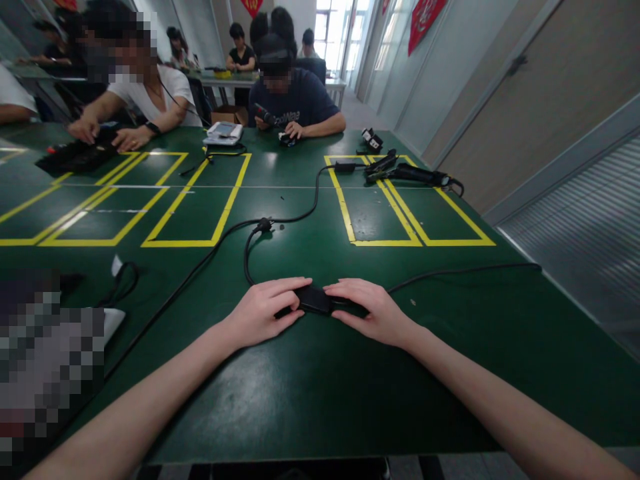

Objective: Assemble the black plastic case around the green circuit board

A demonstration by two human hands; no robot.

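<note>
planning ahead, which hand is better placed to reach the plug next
Probably the left hand: it is nearer the plug, while the right hand is across the black adapter.

1. Our left arm (150,387) is bare and slants inward from the lower left of the view.
2. Our right arm (490,407), bare too, slants inward from the lower right, so the two forearms converge ahead of us.
3. Our wrists look nearly straight.
4. Our left hand (265,310) is in a light grip: the index finger stretches to the right, another finger bends below it, and the thumb lies nearest to us.
5. Our right hand (370,310) has gently curved fingers pointing left, with the thumb extended below them.
6. Our fingertips face each other, near but apart.
</note>
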